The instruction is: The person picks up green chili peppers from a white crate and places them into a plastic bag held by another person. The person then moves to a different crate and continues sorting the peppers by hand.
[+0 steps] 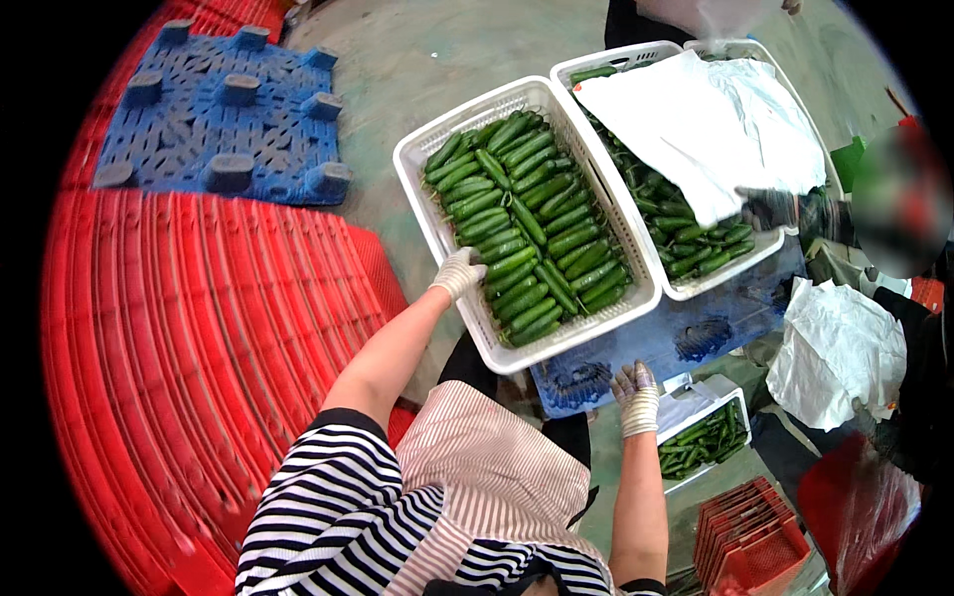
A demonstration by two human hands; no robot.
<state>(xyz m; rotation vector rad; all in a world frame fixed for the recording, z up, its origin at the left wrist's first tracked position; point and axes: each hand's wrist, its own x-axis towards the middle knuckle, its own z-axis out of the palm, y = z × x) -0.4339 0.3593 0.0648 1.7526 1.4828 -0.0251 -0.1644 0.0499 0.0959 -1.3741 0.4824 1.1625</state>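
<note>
Before me stands a white plastic crate (498, 357) of green cucumbers (533, 216), stacked in two columns with a lengthwise line between them. My left hand (458, 273), in a pale knit glove, lies over the crate's left rim. Its fingertips reach the nearest cucumbers; whether they grip anything is hidden. Off the crate's lower right, my gloved right hand (636, 395) is raised with nothing in it, its fingers a little curled. It is nearest to the edge of a blue pallet (633, 357) and a smaller white crate (674, 428) of small green cucumbers (704, 443).
More white crates (689, 290) of cucumbers adjoin on the right, partly under white sheeting (700, 127). Another person's dark-gloved hand (771, 208) touches it. Red stacked crates (216, 357) and an upturned blue pallet (231, 119) are left. Red baskets (753, 536) stand lower right.
</note>
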